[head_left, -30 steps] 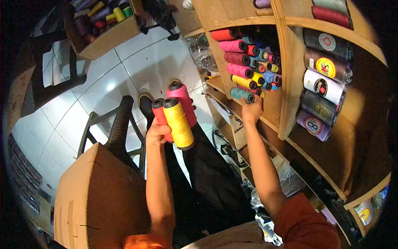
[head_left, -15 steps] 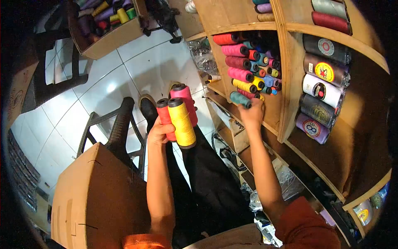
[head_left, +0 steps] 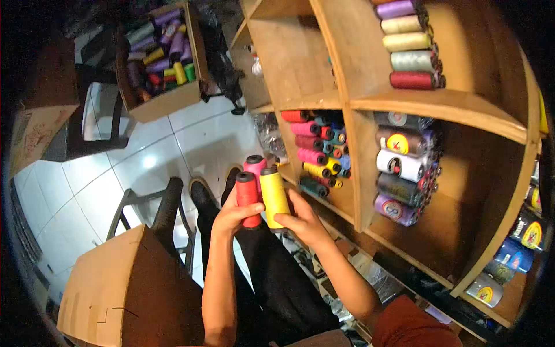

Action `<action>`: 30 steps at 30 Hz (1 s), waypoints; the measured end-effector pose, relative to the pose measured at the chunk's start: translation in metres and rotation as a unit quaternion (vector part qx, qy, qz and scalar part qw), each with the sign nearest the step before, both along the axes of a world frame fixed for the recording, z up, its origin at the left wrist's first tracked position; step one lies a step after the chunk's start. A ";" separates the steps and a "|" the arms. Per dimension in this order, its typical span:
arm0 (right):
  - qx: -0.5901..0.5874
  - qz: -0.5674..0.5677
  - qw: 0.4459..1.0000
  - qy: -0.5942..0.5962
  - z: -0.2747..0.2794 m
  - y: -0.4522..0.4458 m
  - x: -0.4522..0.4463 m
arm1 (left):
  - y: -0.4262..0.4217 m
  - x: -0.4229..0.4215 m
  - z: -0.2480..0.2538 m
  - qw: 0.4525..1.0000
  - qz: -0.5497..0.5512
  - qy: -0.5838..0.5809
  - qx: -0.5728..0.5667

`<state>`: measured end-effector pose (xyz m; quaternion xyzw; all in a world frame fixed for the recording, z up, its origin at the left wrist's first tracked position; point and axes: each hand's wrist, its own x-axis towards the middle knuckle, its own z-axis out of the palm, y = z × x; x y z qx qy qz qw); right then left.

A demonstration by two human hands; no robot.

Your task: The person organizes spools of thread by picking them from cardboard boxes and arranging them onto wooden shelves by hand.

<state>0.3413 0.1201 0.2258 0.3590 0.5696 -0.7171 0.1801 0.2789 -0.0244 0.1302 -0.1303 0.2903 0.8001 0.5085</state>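
My left hand (head_left: 232, 213) is wrapped round a red thread spool (head_left: 247, 196), with its thumb over the front. A pink spool (head_left: 254, 166) stands behind the red one, partly hidden. On the right of the bunch, my right hand (head_left: 302, 218) grips a yellow spool (head_left: 274, 196), thumb on its lower part. All three spools are upright and close together above my legs. A dark teal spool (head_left: 314, 186) lies at the bottom of the pile of coloured spools (head_left: 312, 156) in a shelf compartment.
A wooden shelf (head_left: 439, 107) with more spools fills the right side. A carton of spools (head_left: 165, 104) is at the upper left. Another cardboard box (head_left: 95, 289) stands at the lower left, beside a black stool (head_left: 167, 208).
My right hand has left the teal spool in the shelf and moved left onto the yellow spool. The view has shifted, showing more of the upper shelf and the carton.
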 end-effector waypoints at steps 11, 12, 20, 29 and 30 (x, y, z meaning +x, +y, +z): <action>0.009 -0.127 0.980 0.152 0.039 0.044 -0.054 | 0.027 -0.064 0.045 0.992 0.094 0.082 -0.014; 0.054 -0.122 0.975 0.179 0.043 0.048 -0.065 | 0.031 -0.071 0.056 0.990 0.100 0.096 -0.001; 0.210 -0.257 0.874 0.356 0.078 0.095 -0.211 | 0.022 -0.096 0.101 0.982 0.151 0.110 0.010; 0.477 -0.369 0.743 0.289 0.010 0.237 -0.354 | -0.019 -0.153 0.105 0.985 0.122 0.123 0.012; 0.476 -0.374 0.739 0.295 -0.003 0.253 -0.361 | -0.020 -0.157 0.102 0.985 0.121 0.120 0.005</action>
